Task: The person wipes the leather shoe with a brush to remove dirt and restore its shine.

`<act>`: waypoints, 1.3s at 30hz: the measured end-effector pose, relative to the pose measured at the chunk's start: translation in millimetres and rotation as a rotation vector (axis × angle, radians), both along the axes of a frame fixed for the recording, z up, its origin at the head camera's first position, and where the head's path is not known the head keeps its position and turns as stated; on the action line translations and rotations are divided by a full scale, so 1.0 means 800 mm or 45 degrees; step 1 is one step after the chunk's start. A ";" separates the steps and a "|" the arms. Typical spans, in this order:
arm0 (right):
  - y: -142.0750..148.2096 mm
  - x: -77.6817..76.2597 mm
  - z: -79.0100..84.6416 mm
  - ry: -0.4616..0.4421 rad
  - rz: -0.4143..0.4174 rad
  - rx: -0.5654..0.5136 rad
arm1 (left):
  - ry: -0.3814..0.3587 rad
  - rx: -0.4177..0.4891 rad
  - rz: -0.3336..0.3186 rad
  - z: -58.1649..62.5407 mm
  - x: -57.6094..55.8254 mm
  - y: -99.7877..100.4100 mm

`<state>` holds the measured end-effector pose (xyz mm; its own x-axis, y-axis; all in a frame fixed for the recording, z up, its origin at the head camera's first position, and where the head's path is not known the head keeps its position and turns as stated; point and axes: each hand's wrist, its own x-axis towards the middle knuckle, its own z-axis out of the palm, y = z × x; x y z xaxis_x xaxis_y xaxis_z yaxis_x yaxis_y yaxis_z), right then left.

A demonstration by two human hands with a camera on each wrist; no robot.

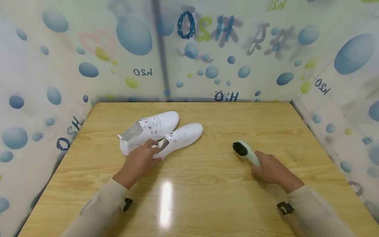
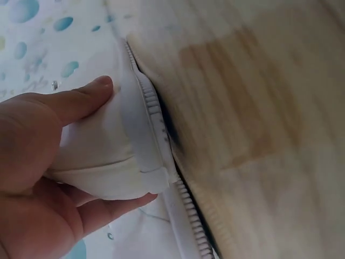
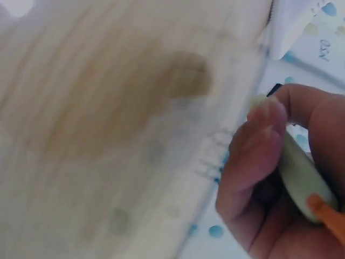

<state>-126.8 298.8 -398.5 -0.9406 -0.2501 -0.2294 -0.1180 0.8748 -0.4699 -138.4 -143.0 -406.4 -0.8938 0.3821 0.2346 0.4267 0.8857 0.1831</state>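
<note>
Two white lace-up shoes stand side by side on the table, toes pointing to the far right. My left hand (image 1: 139, 159) holds the nearer shoe (image 1: 189, 134) at its heel; in the left wrist view the thumb and fingers lie on opposite sides of the heel (image 2: 108, 154). The farther shoe (image 1: 167, 121) is just behind, with small red marks on its side. On the right, my right hand (image 1: 270, 168) grips the pale green handle of a scrub brush (image 1: 251, 156), black bristles facing left. An orange loop (image 3: 326, 216) shows at the handle's end in the right wrist view.
The wood-grain table (image 1: 213, 197) carries a bright light reflection near its front. Walls covered with a bubble-patterned sheet (image 1: 189, 59) rise at the back and both sides. Black straps (image 1: 285, 208) show at the sleeves.
</note>
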 end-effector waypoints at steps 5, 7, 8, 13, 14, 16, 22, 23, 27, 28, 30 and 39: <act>-0.024 0.004 0.015 0.050 0.039 -0.087 | 0.028 -0.038 -0.103 0.000 0.002 0.005; -0.039 0.008 0.020 0.062 0.073 -0.102 | 0.032 -0.021 -0.133 0.000 0.001 0.007; -0.047 0.009 0.022 0.074 0.102 -0.109 | 0.027 -0.005 -0.145 0.001 0.001 0.007; -0.090 0.017 0.028 0.197 0.229 -0.102 | -0.079 0.124 -0.236 0.005 -0.004 0.003; -0.098 0.018 0.029 0.223 0.239 -0.107 | -0.117 0.163 -0.275 0.006 -0.006 0.002; -0.109 0.022 0.031 0.277 0.249 -0.101 | -0.221 0.263 -0.361 0.009 -0.011 0.000; -0.127 0.036 0.032 0.423 0.266 -0.096 | -0.542 0.476 -0.534 0.012 -0.031 -0.002; -0.129 0.038 0.031 0.450 0.269 -0.093 | -0.576 0.481 -0.546 0.011 -0.035 -0.003; -0.134 0.038 0.029 0.541 0.295 -0.048 | -0.679 0.497 -0.606 0.010 -0.046 -0.003; -0.135 0.038 0.028 0.562 0.301 -0.034 | -0.709 0.507 -0.628 0.010 -0.048 -0.002; -0.138 0.038 0.029 0.590 0.308 -0.014 | -0.759 0.518 -0.672 0.012 -0.051 0.001; -0.146 0.031 0.030 0.623 0.354 0.004 | -0.904 0.529 -0.767 0.008 -0.062 0.009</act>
